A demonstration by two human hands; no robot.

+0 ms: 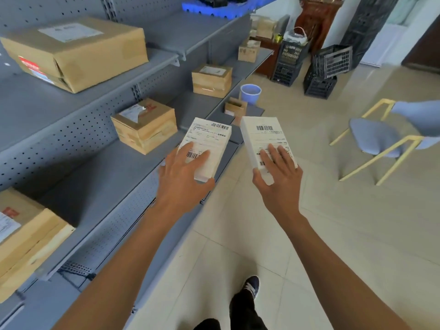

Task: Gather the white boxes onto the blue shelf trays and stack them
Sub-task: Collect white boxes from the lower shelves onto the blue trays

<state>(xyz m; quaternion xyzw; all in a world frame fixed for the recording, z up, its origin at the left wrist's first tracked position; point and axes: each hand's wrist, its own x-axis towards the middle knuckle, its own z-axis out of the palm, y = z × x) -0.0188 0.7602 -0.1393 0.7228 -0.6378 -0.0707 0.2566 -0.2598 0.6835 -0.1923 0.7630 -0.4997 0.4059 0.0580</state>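
Observation:
I hold two white boxes with barcode labels out in front of me, over the floor beside the grey shelving. My left hand (183, 177) grips the near end of the left white box (209, 136), thumb on its right side. My right hand (279, 175) grips the near end of the right white box (264, 136), fingers spread on its label. A blue tray (214, 9) lies on the top shelf far ahead, with dark items on it.
Grey shelves (114, 177) on the left carry several brown cardboard boxes (145, 125). Ahead stand a blue bucket (250, 93) and black crates (326, 70). A chair (373, 139) with yellow legs stands at the right, beside another person's gloved hand (421, 115).

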